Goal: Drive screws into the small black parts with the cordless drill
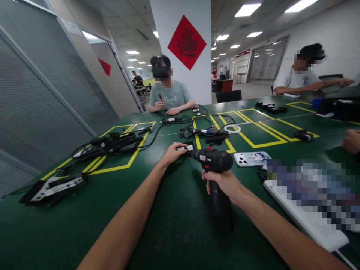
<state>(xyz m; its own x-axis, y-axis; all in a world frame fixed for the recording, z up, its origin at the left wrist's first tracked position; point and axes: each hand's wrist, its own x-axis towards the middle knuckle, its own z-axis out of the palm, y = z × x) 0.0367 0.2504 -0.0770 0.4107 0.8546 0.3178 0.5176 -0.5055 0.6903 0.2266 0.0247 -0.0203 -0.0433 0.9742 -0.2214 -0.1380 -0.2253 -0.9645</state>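
My right hand point(221, 183) is wrapped round the grip of a black cordless drill point(215, 159) with red details. The drill lies level in the air, its chuck pointing left toward my left hand point(173, 153). With its fingers closed, my left hand holds a small black-and-white piece point(189, 147) down at the table. The drill's tip is close to that piece; whether they touch I cannot tell. Part of the piece is hidden behind my fingers and the tip.
Black cables point(112, 146) lie tangled at left, and more cables point(202, 132) beyond my hands. A phone point(250, 159) and a white power strip point(306, 215) lie right of the drill. Yellow tape point(267, 145) marks the green table. A person point(171, 93) sits opposite, another point(303, 78) far right.
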